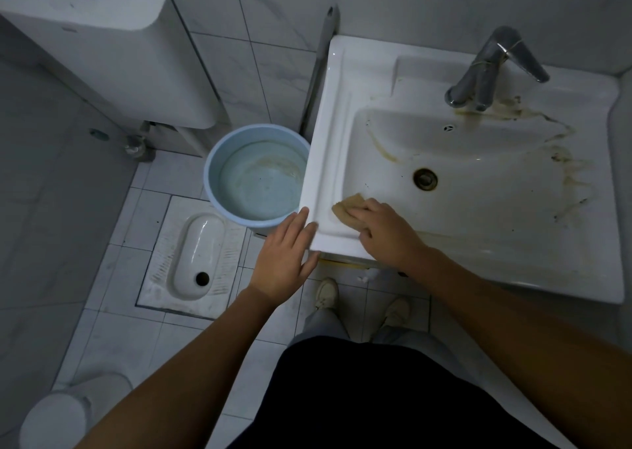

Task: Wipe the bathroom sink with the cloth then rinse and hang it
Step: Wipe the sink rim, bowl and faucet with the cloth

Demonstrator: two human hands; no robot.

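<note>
Here right hand (pixel 386 233) presses tan cloth (pixel 343 207) on glossy sink (pixel 338 113); left hand (pixel 284 253) flat against corner.

Left hand (pixel 285 243) flat, right hand (pixel 383 230) — palm down

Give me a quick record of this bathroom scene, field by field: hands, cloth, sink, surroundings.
right hand: presses the tan cloth on the sink at its front-left edge
left hand: open, fingers touching the sink's front-left corner
sink: yellow-brown stains around the faucet and right side
beside sink: blue bucket on the floor, to its left
</note>
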